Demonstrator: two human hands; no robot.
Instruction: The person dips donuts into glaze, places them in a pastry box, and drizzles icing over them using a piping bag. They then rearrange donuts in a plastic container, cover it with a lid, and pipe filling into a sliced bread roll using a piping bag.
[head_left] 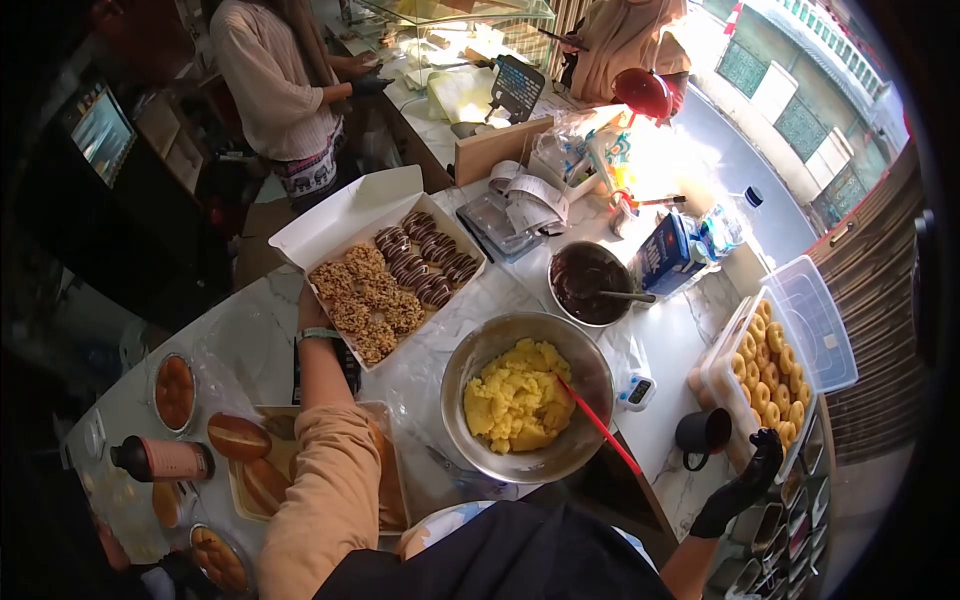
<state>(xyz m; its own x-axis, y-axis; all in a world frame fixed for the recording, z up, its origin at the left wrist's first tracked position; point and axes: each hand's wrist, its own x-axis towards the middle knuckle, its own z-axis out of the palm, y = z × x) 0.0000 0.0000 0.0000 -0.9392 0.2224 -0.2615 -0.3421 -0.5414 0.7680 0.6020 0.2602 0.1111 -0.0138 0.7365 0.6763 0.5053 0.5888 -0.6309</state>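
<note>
A white cardboard box [400, 352] of doughnuts with its lid raised sits at centre left. Nut-topped doughnuts [362, 300] fill one side, chocolate-striped doughnuts [418, 268] the other. My left hand [311, 309] grips the box at its left side, some fingers hidden by it. My right hand [745, 486], in a black glove, is open with nothing in it, next to a clear plastic tub [705, 372] of plain ring doughnuts [768, 370]. Beside it is a dark mug [703, 432].
A steel bowl [452, 400] of yellow filling holds a red spatula [605, 432]. Behind stand a chocolate bowl [555, 262] with a spoon and a milk carton [668, 255]. Bread rolls [240, 437] and a tumbler [165, 458] lie left. Two people [275, 90] stand across the counter.
</note>
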